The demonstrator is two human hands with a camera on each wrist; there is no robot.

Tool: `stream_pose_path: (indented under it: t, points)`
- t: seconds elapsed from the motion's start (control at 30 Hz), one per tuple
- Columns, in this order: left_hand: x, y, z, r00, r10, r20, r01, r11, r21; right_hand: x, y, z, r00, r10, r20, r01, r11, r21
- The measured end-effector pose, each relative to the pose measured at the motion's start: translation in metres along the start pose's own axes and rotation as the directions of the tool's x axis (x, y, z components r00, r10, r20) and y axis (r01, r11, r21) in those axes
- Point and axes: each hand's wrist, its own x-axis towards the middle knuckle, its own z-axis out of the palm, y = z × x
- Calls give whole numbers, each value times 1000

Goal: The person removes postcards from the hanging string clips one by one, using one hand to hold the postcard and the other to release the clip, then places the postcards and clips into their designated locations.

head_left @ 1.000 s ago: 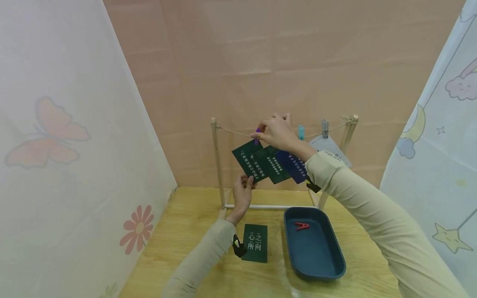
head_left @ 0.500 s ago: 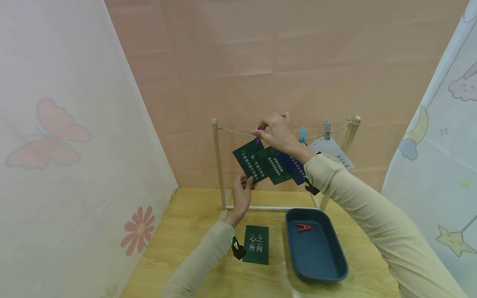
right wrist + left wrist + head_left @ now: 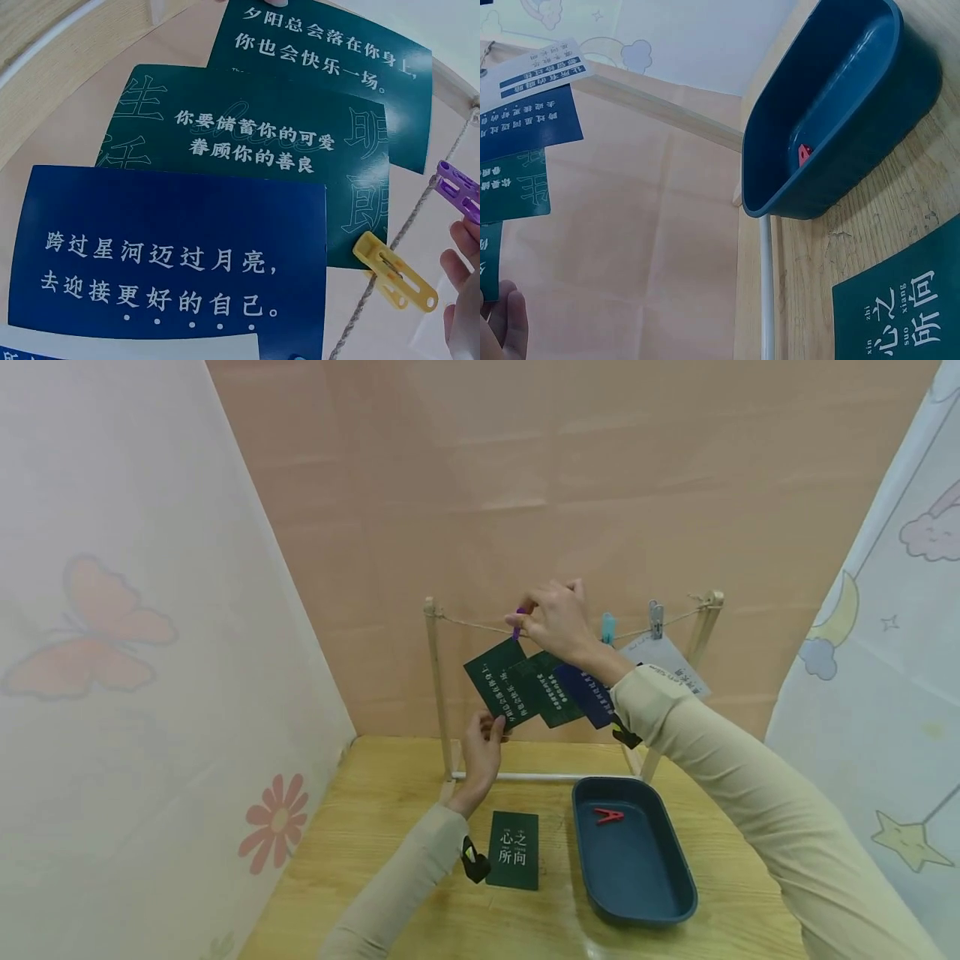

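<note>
My right hand (image 3: 555, 622) pinches a purple clothespin (image 3: 457, 191) at the twine (image 3: 412, 214). The clothespin's tip lies by the top corner of a dark green card (image 3: 501, 681); whether it bites the card I cannot tell. Below, my left hand (image 3: 482, 750) holds that card's lower corner between thumb and fingers. To its right hang another green card (image 3: 247, 142) under a yellow clothespin (image 3: 394, 270), a navy card (image 3: 165, 247) near a light blue clothespin (image 3: 608, 628), and a white card (image 3: 660, 660) under a grey clothespin (image 3: 656, 620).
A wooden frame (image 3: 438, 693) carries the twine, with a white bar (image 3: 540, 776) low down. On the wooden table (image 3: 375, 835) lie a green card with white characters (image 3: 513, 850) and a dark blue basin (image 3: 637, 868) containing a red clothespin (image 3: 608, 816). Printed cloths enclose both sides.
My right hand and the purple clothespin have risen slightly against the card's corner. The left hand and the held card have shifted a little left.
</note>
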Motion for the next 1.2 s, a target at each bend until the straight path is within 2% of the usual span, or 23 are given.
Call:
stream_pose_path:
  t: [0.23, 0.5, 0.8, 0.9, 1.13, 1.2]
  points:
    - [-6, 30, -7, 1000, 21, 20, -21, 1000, 17, 0, 2, -3, 1000, 13, -18, -13, 1000, 9]
    - [-7, 32, -8, 1000, -7, -9, 7, 1000, 15, -1, 3, -4, 999, 9, -31, -9, 1000, 5]
    - [-9, 34, -7, 1000, -18, -1, 17, 1000, -5, -5, 2, -4, 999, -23, -49, 24, 1000, 13]
    - [-9, 31, -7, 1000, -24, 1, 24, 1000, 14, -6, 3, -4, 998, -28, -59, 29, 1000, 3]
    - [-5, -8, -8, 997, -79, -14, 80, 996, 26, -11, 5, -4, 999, -21, -44, 21, 1000, 8]
    - [-5, -10, -10, 996, -91, -12, 92, 995, 26, -12, 5, -3, 999, -24, -49, 24, 1000, 8]
